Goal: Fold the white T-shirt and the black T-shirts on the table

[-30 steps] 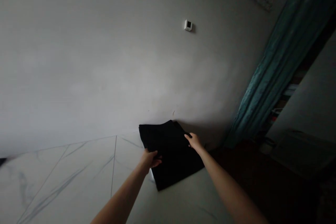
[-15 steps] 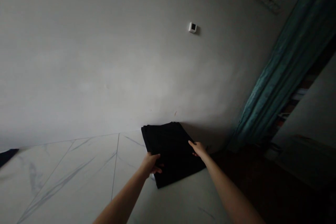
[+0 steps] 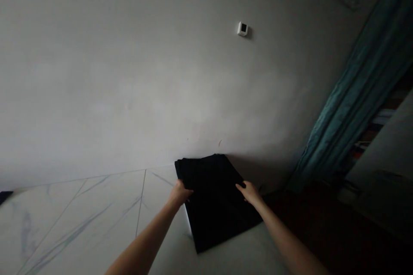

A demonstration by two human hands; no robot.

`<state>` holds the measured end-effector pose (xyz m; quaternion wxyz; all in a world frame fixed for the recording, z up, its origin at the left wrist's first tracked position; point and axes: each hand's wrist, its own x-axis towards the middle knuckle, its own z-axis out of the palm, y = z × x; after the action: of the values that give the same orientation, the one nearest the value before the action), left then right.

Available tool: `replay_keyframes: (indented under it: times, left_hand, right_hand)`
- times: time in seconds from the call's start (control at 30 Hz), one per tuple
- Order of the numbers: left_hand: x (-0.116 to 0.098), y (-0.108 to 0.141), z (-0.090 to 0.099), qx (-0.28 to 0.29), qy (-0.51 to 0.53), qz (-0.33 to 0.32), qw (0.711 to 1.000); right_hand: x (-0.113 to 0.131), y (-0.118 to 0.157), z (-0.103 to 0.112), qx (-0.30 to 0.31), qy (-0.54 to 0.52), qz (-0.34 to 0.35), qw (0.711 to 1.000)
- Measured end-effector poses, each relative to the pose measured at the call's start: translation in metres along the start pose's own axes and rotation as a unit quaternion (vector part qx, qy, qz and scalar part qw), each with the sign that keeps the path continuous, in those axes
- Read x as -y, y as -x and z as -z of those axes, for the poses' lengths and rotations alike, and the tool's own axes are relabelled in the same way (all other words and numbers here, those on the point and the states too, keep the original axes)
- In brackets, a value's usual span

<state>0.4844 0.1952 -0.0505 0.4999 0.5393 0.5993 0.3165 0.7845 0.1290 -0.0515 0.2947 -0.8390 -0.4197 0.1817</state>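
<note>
A folded piece of black cloth (image 3: 219, 210), likely a garment, lies on the white marble-patterned surface with its far edge close to the wall. My left hand (image 3: 180, 192) grips its left edge, thumb on top and the other fingers mostly hidden beneath. On the opposite edge my right hand (image 3: 250, 192) pinches the cloth, again with the thumb above. Between the hands the cloth looks fairly flat. Its near edge slants across the surface in front of me.
Behind the cloth rises a grey wall (image 3: 145, 73) carrying a small white device (image 3: 243, 29). A teal curtain (image 3: 348, 81) hangs at the right, beside a dark floor area. At the far left, a dark item (image 3: 4, 197) lies on the marble surface (image 3: 97, 219).
The cloth's near edge has come closer to me. My left hand has shifted out to the left edge, and my right hand is slightly lower and farther right. The view has tilted slightly.
</note>
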Motion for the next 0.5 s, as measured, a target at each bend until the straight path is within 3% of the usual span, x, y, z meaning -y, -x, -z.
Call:
replay_keyframes:
  times: [0.2,0.27,0.4,0.5]
  left_hand:
    - [0.012,0.011,0.004,0.006,-0.07,0.007,0.998]
    - [0.011,0.019,0.006,0.03,-0.082,0.013,0.996]
    - [0.008,0.051,0.024,0.084,-0.106,0.0,0.991]
    - [0.016,0.085,0.06,0.111,-0.135,-0.013,0.985]
  right_hand:
    - [0.009,0.014,0.008,-0.008,0.068,0.025,0.997]
    - [0.018,0.026,0.007,-0.049,0.142,0.054,0.987]
    - [0.041,0.049,-0.016,-0.178,0.286,0.233,0.912]
    - [0.052,0.061,-0.051,-0.2,0.24,0.334,0.889]
